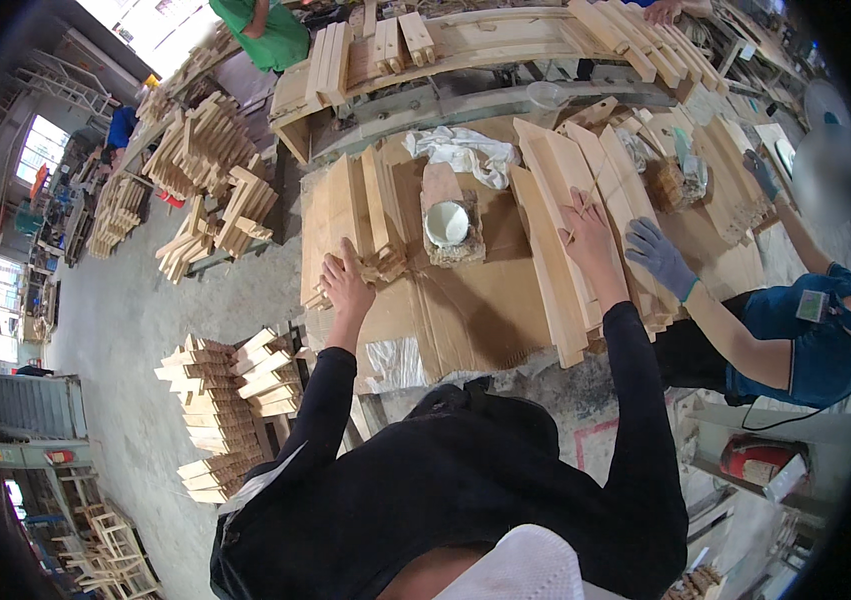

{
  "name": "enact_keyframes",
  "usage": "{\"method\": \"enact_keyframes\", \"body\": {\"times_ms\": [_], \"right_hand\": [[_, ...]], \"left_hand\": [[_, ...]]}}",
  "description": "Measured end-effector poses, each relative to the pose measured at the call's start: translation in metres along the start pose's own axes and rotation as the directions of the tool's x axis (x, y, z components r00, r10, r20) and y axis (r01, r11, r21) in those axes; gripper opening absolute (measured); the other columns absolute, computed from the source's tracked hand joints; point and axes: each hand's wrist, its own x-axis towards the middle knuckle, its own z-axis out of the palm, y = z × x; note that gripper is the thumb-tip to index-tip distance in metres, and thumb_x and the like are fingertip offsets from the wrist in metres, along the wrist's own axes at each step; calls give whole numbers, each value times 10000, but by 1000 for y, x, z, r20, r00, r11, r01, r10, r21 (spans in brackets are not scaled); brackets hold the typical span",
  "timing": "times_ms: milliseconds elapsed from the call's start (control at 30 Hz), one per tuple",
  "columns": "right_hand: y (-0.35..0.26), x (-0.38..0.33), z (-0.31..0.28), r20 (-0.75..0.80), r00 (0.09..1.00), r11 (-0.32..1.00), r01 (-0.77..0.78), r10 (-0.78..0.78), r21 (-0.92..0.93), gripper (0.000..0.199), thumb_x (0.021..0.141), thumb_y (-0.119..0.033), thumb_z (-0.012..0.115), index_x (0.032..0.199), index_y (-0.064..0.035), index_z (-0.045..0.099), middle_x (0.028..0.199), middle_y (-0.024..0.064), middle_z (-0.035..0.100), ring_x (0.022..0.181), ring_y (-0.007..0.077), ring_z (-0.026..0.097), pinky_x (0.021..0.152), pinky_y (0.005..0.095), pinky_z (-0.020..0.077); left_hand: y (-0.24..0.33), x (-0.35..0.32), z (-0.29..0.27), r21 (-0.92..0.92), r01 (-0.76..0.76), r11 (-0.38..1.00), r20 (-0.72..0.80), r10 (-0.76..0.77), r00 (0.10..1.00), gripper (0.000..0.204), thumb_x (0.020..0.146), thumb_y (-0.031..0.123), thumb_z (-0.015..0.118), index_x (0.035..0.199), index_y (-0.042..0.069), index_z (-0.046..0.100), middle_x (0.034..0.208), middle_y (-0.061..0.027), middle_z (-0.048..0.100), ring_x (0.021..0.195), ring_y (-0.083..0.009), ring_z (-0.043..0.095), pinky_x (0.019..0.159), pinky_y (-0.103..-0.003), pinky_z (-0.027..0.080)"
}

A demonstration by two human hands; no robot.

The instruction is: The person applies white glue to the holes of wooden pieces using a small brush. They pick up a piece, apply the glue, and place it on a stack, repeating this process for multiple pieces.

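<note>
My left hand (347, 287) rests at the near end of a set of pale wooden boards (350, 205), its fingers apart and slightly bent. Small wooden bits show around those board ends. My right hand (588, 232) lies on long wooden boards (548, 260) to the right, fingers stretched out; a small light bit near its thumb is too small to name. Between the two sets, a white cup (446, 224) of pale contents stands on a crusted wooden block (465, 252). A co-worker's gloved hand (657, 258) touches the same right-hand boards, close to mine.
Cardboard (455, 320) covers the table. A white cloth (465, 150) lies behind the cup. More boards fill a rear bench (485, 45). Stacked wood pieces (213, 415) stand on the floor at left. The co-worker (795, 325) is close on my right.
</note>
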Motion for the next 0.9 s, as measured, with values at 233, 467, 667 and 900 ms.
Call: {"method": "enact_keyframes", "body": {"times_ms": [233,467,667,900], "right_hand": [[2,1,7,-41,999,1000,19,-19,15,469,724,-149,710,1168,-75,580,1481,148,382,1354,303,377,1113,466,297],[2,-2,2,-15,1000,1000,23,-23,-3,483,757,-146,696,1219,-87,566,1504,127,351,1384,286,330,1129,448,280],[-3,0,-4,14,1000,1000,-2,1,17,474,773,-132,686,1228,-79,563,1510,125,339,1382,309,330,1127,445,292],[-1,0,-2,25,1000,1000,0,-1,28,475,774,-129,672,1231,-68,560,1506,147,342,1385,319,327,1131,461,276]], "left_hand": [[2,-1,-2,0,6,1000,-8,-6,1000,1154,644,228,813,1525,137,73,1399,-290,292,1303,-446,321,1024,-535,314],[9,1,-10,-77,45,996,87,-38,995,1027,727,228,715,1526,199,69,1428,-300,273,1344,-473,274,1088,-569,249],[7,0,-8,-80,57,995,87,-50,995,1013,736,201,705,1526,190,70,1428,-301,262,1341,-471,280,1086,-564,252],[4,2,7,-10,36,999,-19,-36,999,1148,645,205,806,1524,155,69,1397,-270,280,1326,-440,294,1048,-566,286]]}}
